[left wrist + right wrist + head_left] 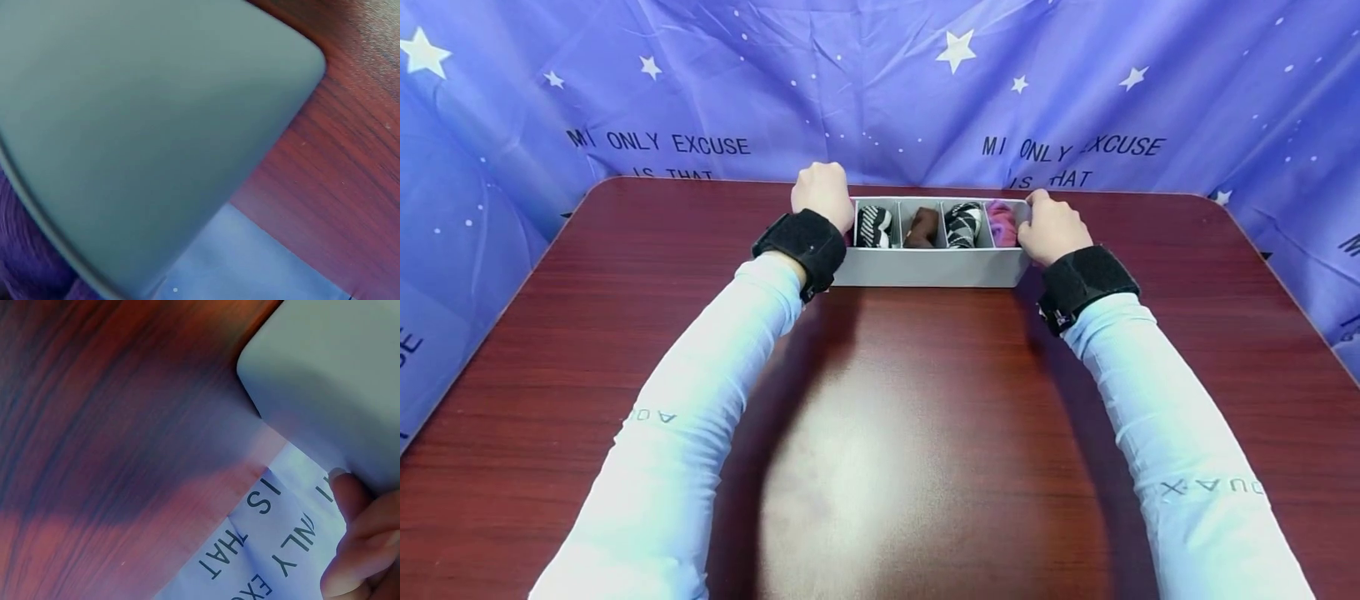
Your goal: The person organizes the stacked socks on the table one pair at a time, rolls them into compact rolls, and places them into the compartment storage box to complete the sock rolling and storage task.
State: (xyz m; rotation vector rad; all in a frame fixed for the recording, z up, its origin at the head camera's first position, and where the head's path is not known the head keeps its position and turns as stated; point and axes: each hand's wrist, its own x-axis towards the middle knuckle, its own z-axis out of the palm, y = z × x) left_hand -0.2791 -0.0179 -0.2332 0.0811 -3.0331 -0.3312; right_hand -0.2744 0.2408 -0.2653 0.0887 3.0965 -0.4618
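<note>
A long grey divided box (932, 268) stands near the table's far edge, its compartments facing up. My left hand (823, 196) grips its left end and my right hand (1057, 229) grips its right end. From left to right sit a black-and-white striped rolled sock (874, 227), a brown one (922, 227), a black-and-white argyle one (963, 225) and a pink-purple one (1002, 223). The left hand partly hides the leftmost compartment; a dark purple bundle (31, 250) shows past the rim in the left wrist view. Fingers (359, 550) curl at the box's end in the right wrist view.
The dark red wooden table (940, 433) stretches out in front of the box and to both sides. A blue curtain (880, 92) with stars and lettering hangs right behind the far edge. Black bands (808, 250) wrap both wrists.
</note>
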